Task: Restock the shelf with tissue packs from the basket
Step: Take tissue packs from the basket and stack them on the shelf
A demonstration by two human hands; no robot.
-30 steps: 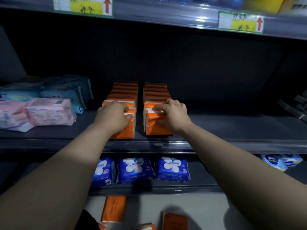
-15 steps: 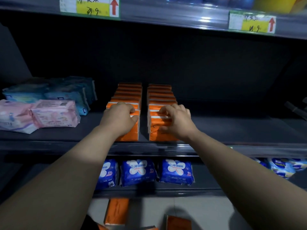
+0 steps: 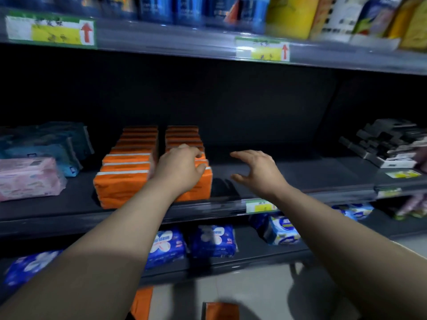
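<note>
- Head view: a dark middle shelf (image 3: pixel 300 173) holds orange packs (image 3: pixel 129 181) standing on edge in two rows that run from the front lip to the back.
- The left row (image 3: pixel 126 172) and right row (image 3: pixel 184 139) stand just beside each other, with a narrow gap between them.
- The left hand (image 3: pixel 182 168) lies on the front of the right row, fingers curled over the tops of the nearest packs and gripping them.
- The right hand (image 3: pixel 258 172) hovers over bare shelf to the right of the rows, fingers spread wide and slightly bent, holding nothing and touching no pack.
- On the same shelf a pink pack (image 3: pixel 27 179) lies at the left with teal packs (image 3: pixel 46 144) behind it, and black boxes (image 3: pixel 388 142) sit at the far right.
- The lower shelf (image 3: pixel 249 254) carries blue packs (image 3: pixel 212 241) in a line.
- The top shelf (image 3: pixel 161 40) carries blurred bottles and yellow price tags (image 3: pixel 49 31) with red arrows.
- Two loose packs (image 3: pixel 221 310), also orange, show at the bottom edge over a pale floor; what they lie in cannot be made out.
</note>
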